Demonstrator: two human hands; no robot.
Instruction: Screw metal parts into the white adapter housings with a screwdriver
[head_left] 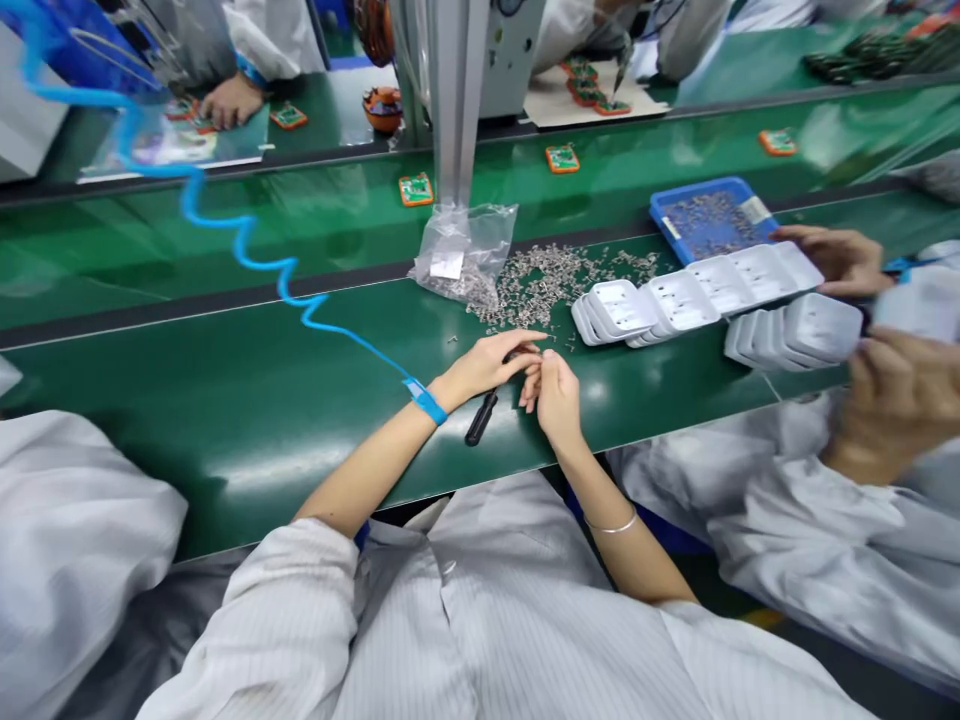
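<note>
My left hand (491, 362), with a blue strap (426, 400) on its wrist, reaches over the green bench beside the loose small metal screws (541, 288). Its index finger is stretched out toward the nearest screws. A black tool handle (481, 420) slants out from beneath this hand; its other end is hidden, so I cannot tell its exact kind. Close by, my right hand (556, 392) has its fingers curled and thumb and index pressed together near my left fingertips. Whatever sits in that pinch is too small to make out.
Behind the screws rests a clear plastic bag (465, 255). White plastic trays (679, 300) stand in stacks at right, near a blue bin (675, 235) and a co-worker's hands (892, 390). A metal post (454, 110) rises ahead. A coiled blue cord (247, 255) runs to my left wrist.
</note>
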